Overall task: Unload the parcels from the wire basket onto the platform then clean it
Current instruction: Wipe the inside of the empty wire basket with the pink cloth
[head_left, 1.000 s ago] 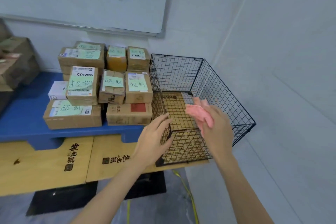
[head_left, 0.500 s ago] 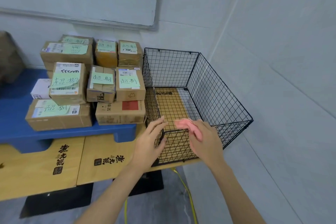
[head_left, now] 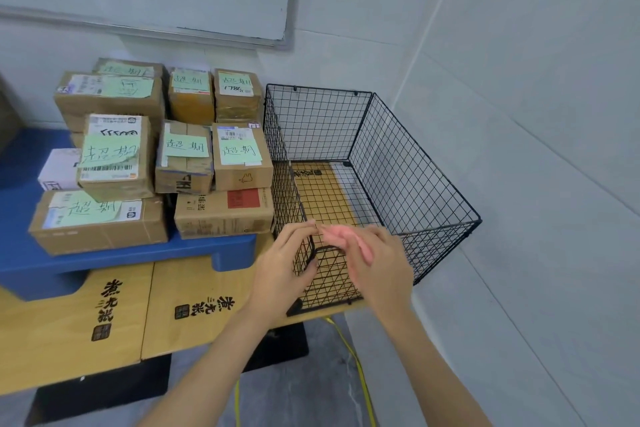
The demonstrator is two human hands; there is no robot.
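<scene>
The left grip (head_left: 284, 263) and the right grip (head_left: 381, 267) are a person's bare hands, each with a thumb and fingers in plain sight. Behind each grip runs a slim, uncovered arm: the left forearm (head_left: 214, 367) and the right forearm (head_left: 436, 367).

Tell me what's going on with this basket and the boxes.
A person is at the basket, which holds no parcels. The right hand holds a pink cloth at its near rim, while the left hand grips the near left corner. The parcels sit stacked on the blue platform beside it.
</scene>
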